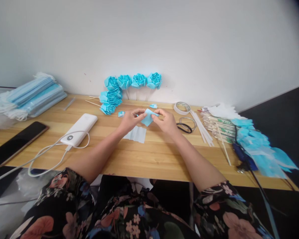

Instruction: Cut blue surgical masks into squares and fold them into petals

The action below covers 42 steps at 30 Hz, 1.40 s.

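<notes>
Between my two hands, just above the table, is a small light-blue square of fabric (148,119), tilted with a corner toward me. My left hand (133,119) pinches its left side between thumb and fingers. On the other side my right hand (164,120) grips its right edge the same way. A pale, creased piece of fabric (137,134) lies flat on the wood below my left hand. Small folded blue pieces rest nearby: one piece (121,114) left of my left hand, another piece (153,106) just beyond the hands.
Blue fabric roses (139,80) on sticks stand along the wall. Stacked face masks (36,94), a phone (18,142) and a cabled power bank (79,129) are at left. A tape roll (181,108), white strips (201,127), wrapped sticks (220,126) and blue fabric pieces (259,142) lie at right.
</notes>
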Each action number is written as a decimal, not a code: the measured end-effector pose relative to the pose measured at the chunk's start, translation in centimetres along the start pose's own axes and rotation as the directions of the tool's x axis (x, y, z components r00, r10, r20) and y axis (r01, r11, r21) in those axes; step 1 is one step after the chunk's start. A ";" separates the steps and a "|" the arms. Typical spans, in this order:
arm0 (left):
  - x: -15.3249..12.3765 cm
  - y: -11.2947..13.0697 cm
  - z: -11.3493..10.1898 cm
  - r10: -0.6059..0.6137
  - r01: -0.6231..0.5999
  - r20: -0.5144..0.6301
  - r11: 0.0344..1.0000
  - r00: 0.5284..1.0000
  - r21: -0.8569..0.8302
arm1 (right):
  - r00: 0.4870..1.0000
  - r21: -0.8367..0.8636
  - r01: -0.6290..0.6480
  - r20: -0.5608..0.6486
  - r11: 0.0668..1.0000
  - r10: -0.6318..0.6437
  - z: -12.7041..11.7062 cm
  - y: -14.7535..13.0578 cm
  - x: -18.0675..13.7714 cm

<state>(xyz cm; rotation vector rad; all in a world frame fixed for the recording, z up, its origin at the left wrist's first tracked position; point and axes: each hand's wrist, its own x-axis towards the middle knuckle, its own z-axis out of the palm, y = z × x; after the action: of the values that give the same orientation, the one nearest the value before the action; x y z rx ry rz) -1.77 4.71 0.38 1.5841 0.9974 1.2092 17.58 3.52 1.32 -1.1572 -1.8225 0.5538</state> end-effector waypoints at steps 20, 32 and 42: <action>-0.2 0.5 0.2 -0.135 0.118 -0.065 0.968 0.989 -0.222 | 0.999 -0.055 0.043 -0.014 0.998 -0.044 -0.1 0.1 0.0; -0.2 0.2 0.7 -0.165 0.127 -0.077 0.924 0.983 -0.361 | 0.990 0.385 -0.135 0.098 0.913 0.105 0.5 1.0 0.3; -0.4 0.4 1.1 -0.215 0.189 -0.031 0.908 0.976 -0.374 | 0.974 0.352 -0.206 0.163 0.913 0.157 1.4 1.9 0.2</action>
<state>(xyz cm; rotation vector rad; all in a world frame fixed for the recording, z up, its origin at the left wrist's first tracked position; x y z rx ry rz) -0.76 4.07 0.49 1.1213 0.8915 1.2311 17.30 4.73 -0.69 -1.0550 -1.6342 1.0547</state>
